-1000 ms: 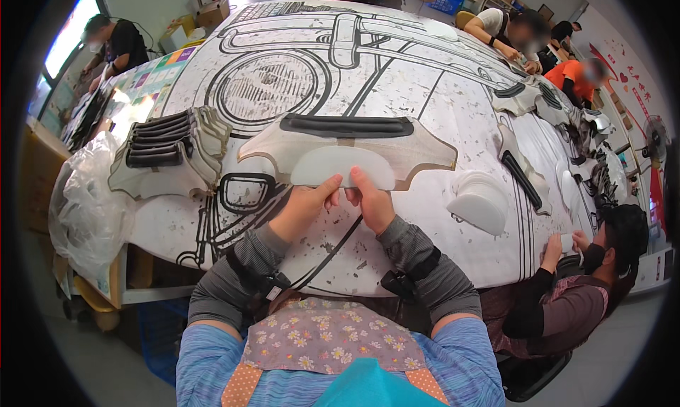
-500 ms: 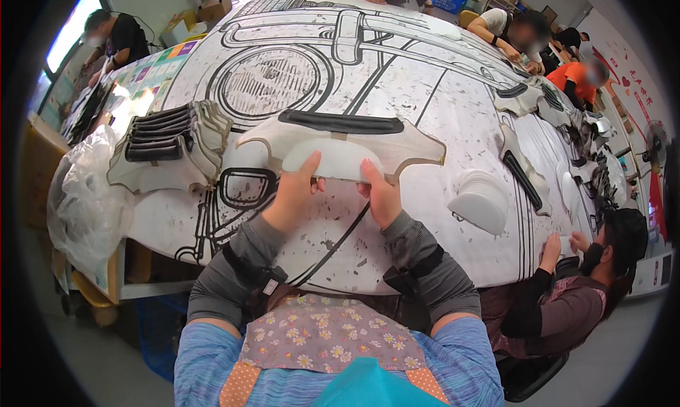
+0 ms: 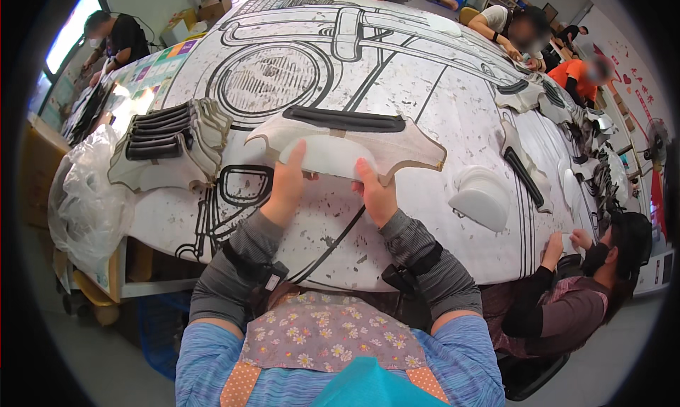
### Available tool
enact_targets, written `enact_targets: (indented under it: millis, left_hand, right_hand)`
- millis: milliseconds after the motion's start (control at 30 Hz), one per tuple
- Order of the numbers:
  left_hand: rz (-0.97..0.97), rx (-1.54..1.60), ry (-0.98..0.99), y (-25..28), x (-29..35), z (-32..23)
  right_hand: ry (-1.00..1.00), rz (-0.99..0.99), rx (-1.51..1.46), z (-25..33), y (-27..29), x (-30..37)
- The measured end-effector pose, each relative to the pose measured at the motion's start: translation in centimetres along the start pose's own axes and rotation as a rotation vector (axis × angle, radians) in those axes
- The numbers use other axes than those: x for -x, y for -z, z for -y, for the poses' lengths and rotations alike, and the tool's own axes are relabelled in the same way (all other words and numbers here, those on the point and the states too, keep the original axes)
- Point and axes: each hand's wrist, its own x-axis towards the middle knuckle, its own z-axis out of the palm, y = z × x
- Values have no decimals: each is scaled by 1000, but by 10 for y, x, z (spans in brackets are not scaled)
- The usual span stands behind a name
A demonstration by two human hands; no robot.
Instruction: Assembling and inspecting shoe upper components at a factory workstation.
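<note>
A white half-moon pad (image 3: 327, 158) is stretched between my two hands, its curved edge facing away from me. My left hand (image 3: 285, 184) pinches its left end, thumb on top and fingers underneath. At the other end, my right hand (image 3: 377, 196) grips it the same way. Behind and partly under the pad lies a beige fabric piece (image 3: 414, 151) with pointed side wings. A black padded strip (image 3: 345, 120) runs along its far edge. The pad hides part of the fabric's near side; whether the two are joined, I cannot tell.
To the left sit a stack of similar beige pieces (image 3: 166, 145) and a clear plastic bag (image 3: 88, 202). A pile of white half-moon pads (image 3: 482, 203) rests to the right, near another fabric piece (image 3: 524, 170). A co-worker (image 3: 567, 294) sits close at the right; others work around the printed tablecloth (image 3: 432, 244).
Both hands have shifted the pad slightly left and away from me. The left thumb now points more straight ahead. The beige piece's right wing has turned a little.
</note>
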Motion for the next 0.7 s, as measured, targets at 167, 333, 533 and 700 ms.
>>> enact_targets:
  millis: [167, 333, 533, 700]
  left_hand:
    - [-233, 191, -53, 1, -7, 13]
    - [-280, 71, -169, 4, -8, 14]
    - [-103, 439, 22, -8, 2, -2]
    - [-152, 236, -63, -8, 3, -10]
  right_hand:
    - [33, 55, -8, 0, 0, 3]
    - [48, 84, 42, 2, -2, 5]
    - [61, 168, 47, 2, 3, 4]
    - [280, 266, 195, -6, 3, 2]
